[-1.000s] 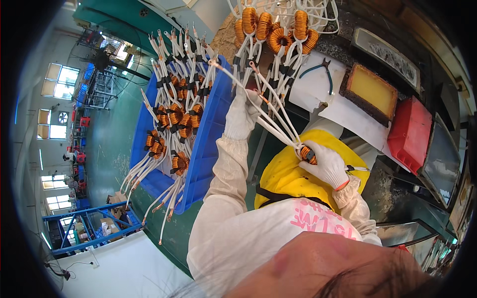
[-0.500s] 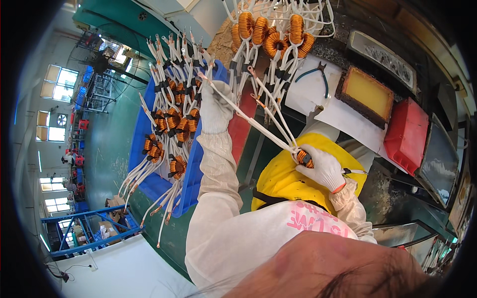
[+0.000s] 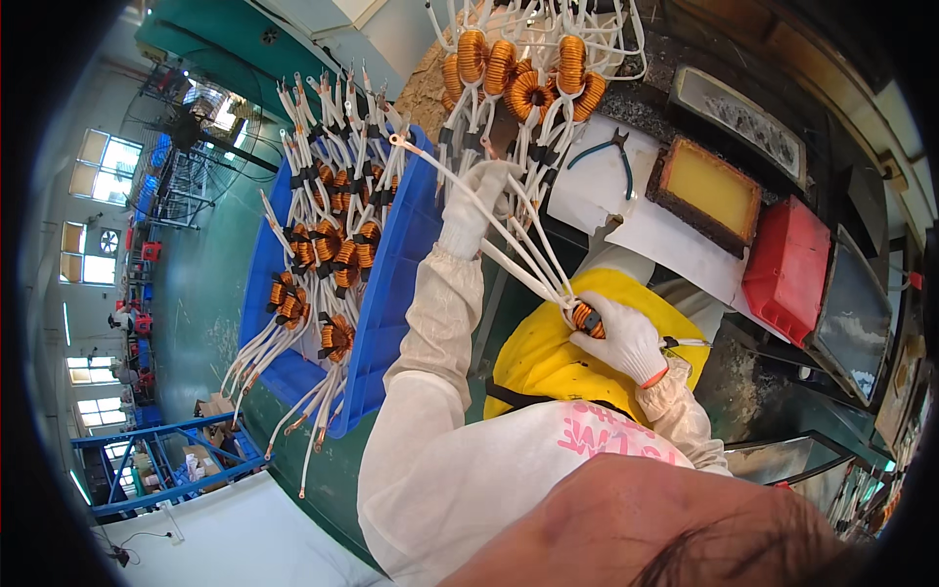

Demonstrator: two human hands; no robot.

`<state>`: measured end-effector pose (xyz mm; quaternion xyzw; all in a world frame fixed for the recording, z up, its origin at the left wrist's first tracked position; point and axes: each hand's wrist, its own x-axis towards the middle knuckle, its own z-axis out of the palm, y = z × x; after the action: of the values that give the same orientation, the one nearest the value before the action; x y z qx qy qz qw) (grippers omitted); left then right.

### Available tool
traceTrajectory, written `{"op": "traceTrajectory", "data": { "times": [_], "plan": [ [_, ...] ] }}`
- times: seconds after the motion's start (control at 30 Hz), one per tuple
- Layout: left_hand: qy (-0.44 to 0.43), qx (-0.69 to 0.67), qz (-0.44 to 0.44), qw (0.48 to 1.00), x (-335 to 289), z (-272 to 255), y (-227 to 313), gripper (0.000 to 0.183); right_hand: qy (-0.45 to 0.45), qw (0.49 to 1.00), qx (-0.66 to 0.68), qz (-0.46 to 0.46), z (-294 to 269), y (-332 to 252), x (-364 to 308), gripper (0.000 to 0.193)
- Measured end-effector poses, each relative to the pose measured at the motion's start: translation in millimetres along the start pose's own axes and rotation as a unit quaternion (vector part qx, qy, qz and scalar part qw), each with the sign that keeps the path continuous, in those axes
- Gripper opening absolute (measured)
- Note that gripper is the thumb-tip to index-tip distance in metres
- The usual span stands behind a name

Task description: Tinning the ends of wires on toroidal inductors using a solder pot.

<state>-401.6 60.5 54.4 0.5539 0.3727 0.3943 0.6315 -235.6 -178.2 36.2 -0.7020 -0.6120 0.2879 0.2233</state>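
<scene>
A copper-wound ring coil (image 3: 586, 319) rests over the yellow cloth on my lap, gripped by my gloved right hand (image 3: 621, 338). Long white leads (image 3: 533, 277) run from it up and to the left. My left hand (image 3: 477, 203), also in a white glove, is closed around some of these leads near their far ends. One lead crosses in front of that hand and ends in a copper ring terminal (image 3: 397, 140). Which leads lie inside the left fingers is partly hidden.
To the left, a blue bin (image 3: 367, 377) holds several coils (image 3: 337, 336) with white leads. More coils (image 3: 531, 95) lie at the far end of the bench. Blue-handled cutters (image 3: 618, 157), a tray of yellow material (image 3: 711, 191) and a red container (image 3: 788, 264) stand to the right.
My left hand has moved right, from beside the bin onto the other leads. My right hand keeps hold of the coil. The whole view has shifted slightly.
</scene>
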Motion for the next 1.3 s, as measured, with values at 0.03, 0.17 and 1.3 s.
{"op": "traceTrajectory", "data": {
  "times": [0.03,0.17,1.3],
  "plan": [
    [-0.020,0.019,-0.032,0.999,4,3,2,0.037,0.003,1.000,-0.004,0.000,0,0,0,0.052],
    [0.031,-0.015,-0.077,0.996,10,15,8,0.047,-0.004,1.000,-0.006,0.006,0,0,-1,0.052],
    [-0.021,-0.121,-0.153,0.980,-71,16,-27,0.043,-0.020,0.996,0.088,0.025,-7,14,5,0.053]
  ]
}}
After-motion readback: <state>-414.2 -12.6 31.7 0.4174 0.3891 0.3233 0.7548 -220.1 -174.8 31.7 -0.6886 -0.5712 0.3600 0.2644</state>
